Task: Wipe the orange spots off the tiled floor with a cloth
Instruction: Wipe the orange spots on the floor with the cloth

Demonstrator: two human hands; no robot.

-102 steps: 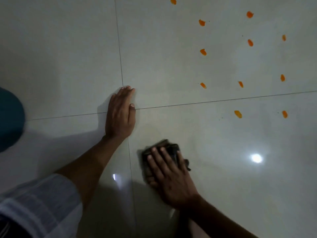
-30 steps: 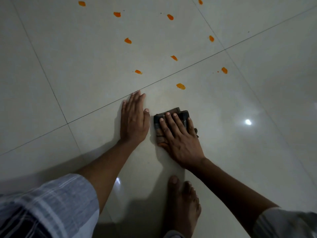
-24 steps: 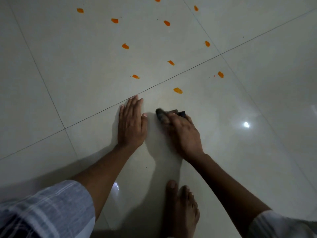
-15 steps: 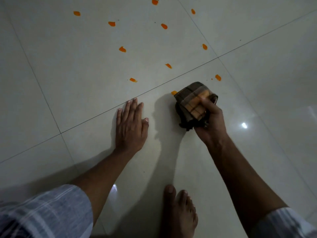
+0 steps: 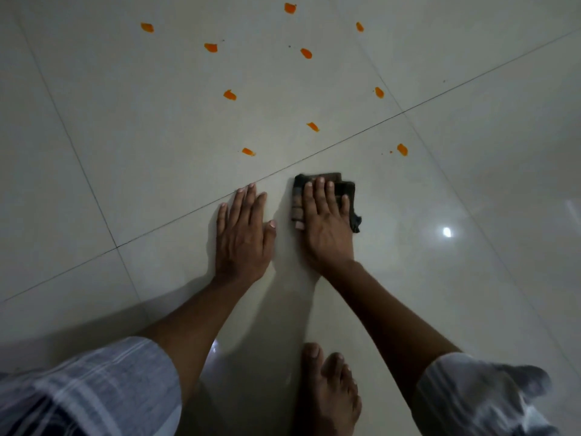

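the cloth (image 5: pixel 344 191) is dark, folded and checked, pressed flat on the pale glossy tiled floor (image 5: pixel 471 294) under the right hand (image 5: pixel 325 228), whose fingers lie spread on top, not curled round it. the left hand (image 5: pixel 243 237) lies just beside, palm down, fingers together and holding nothing. ten orange spots (image 5: pixel 229 95) lie scattered beyond the fingertips, the nearest near a grout line (image 5: pixel 188 214). bare tile stretches right of the cloth. one bare foot (image 5: pixel 330 394) stands behind the wrists.

Bare tiled floor (image 5: pixel 141 127) lies open ahead of the cloth (image 5: pixel 345 188) up to the orange spots (image 5: pixel 312 126), and wide to its right. On its left the left hand (image 5: pixel 243 234) lies flat just beside, narrowing that side. Behind, a bare foot (image 5: pixel 330 391) stands between the forearms.
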